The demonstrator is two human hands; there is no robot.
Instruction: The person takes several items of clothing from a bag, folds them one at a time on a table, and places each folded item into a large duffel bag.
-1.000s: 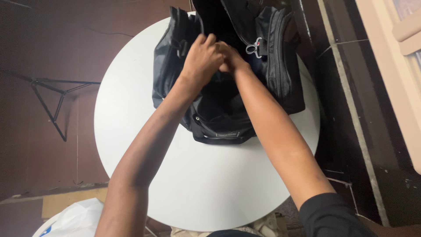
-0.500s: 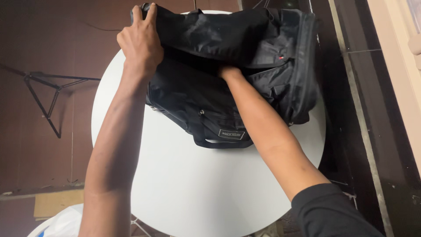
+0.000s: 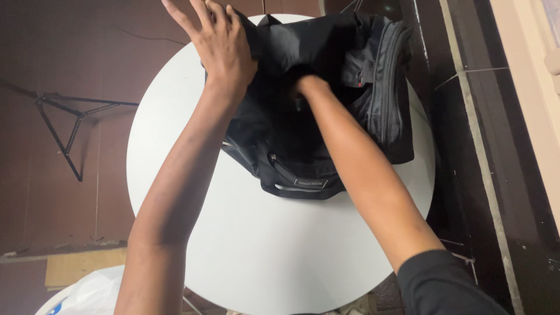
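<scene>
Because the black duffel bag sits at the far edge of the round white table, a hard push could slide it off; the left hand lies open-fingered on its flap, the right hand is buried inside (grip hidden). A black tripod stands on the floor beyond the table's left edge, a white plastic bag near its front.

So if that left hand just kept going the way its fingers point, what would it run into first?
Probably nothing on the table. The left hand rests on the black bag's upper flap, fingers pointing past the white round table's far edge. Beyond shows only dark floor, though depth is hard to judge.
</scene>
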